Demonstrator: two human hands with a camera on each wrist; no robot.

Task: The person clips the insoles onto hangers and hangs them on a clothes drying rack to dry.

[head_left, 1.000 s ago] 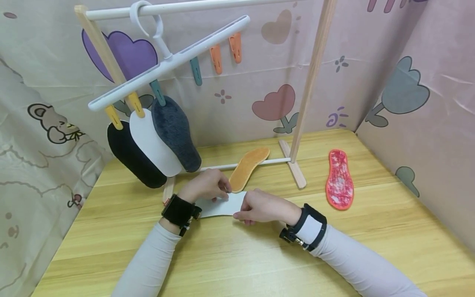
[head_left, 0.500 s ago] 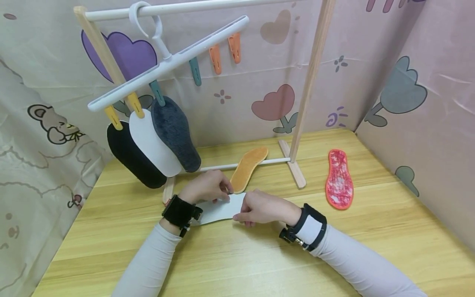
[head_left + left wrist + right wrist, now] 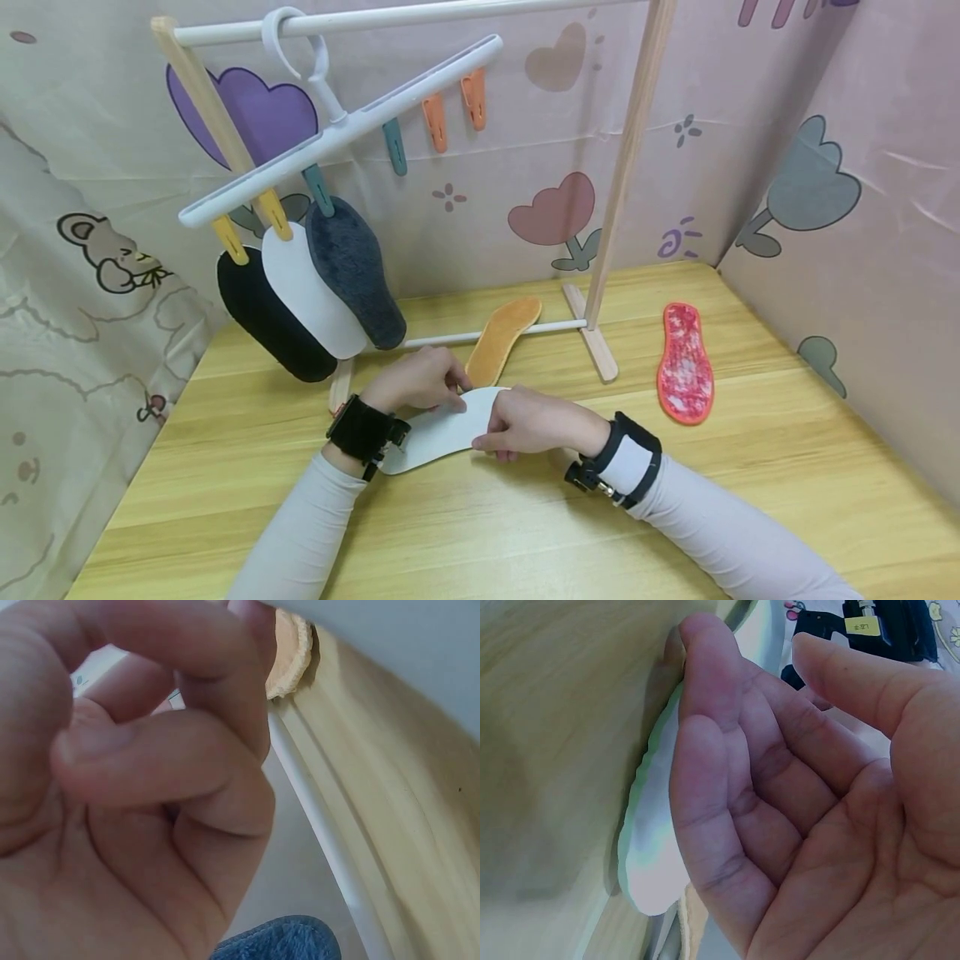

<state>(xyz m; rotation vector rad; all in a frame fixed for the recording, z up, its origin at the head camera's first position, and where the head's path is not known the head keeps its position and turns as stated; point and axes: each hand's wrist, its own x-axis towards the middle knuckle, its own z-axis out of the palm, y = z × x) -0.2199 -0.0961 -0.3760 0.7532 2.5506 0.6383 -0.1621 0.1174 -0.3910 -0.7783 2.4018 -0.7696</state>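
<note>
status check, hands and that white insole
Left hand and right hand both grip white insole, its front end raised off table. Orange insole just behind.

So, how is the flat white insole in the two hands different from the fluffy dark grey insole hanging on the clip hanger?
The flat white insole looks smooth; the fluffy dark grey insole looks plush. The white one is held low over the wooden table by the left hand and right hand; the grey one hangs from a teal clip. The white one lies nearly level, the grey one points downward. Both have the same foot shape.

Curled fingers near orange insole
</note>
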